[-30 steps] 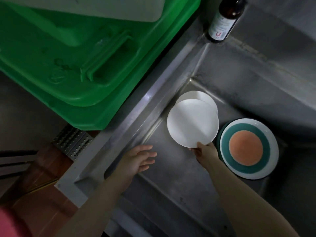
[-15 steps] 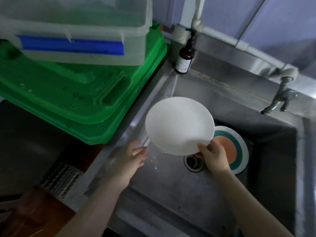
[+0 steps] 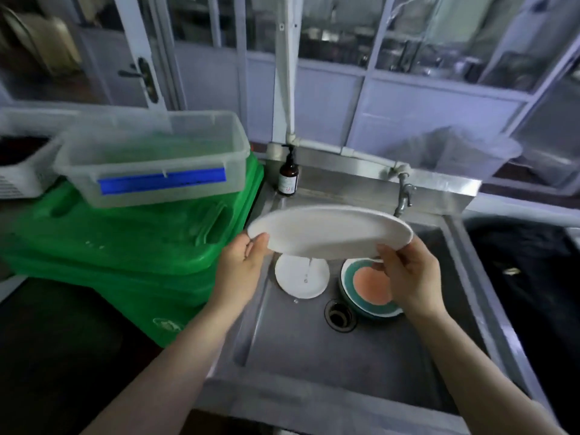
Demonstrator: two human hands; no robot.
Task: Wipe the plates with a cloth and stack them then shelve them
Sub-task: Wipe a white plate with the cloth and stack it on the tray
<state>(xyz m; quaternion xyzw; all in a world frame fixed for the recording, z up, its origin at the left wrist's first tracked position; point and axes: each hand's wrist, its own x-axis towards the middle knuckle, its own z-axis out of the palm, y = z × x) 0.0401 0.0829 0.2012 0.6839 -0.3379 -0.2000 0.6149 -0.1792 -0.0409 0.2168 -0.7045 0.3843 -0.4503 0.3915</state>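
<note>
Left hand (image 3: pixel 241 265) and right hand (image 3: pixel 408 274) each pinch opposite rims of a round white plate (image 3: pixel 329 232), held tilted above the steel sink (image 3: pixel 314 356). Below the fingers lie 1 smaller white plate (image 3: pixel 298 282) and 1 teal-and-orange ringed plate (image 3: pixel 367 290). No cloth visible; wiping, stacking and shelving apparently all remain. Water drips from the glossy lifted plate.

The brushed stainless-steel sink (image 3: pixel 314 350) at lower centre looks dull and smooth. Above it, the round white plate (image 3: pixel 332 233) seems glazed, faintly glossy ceramic. At left, the big green plastic crate (image 3: pixel 135 246) shines slightly, under a clear, cloudy plastic tub (image 3: pixel 153 158). The brown bottle (image 3: pixel 288 175) is glossy.
</note>
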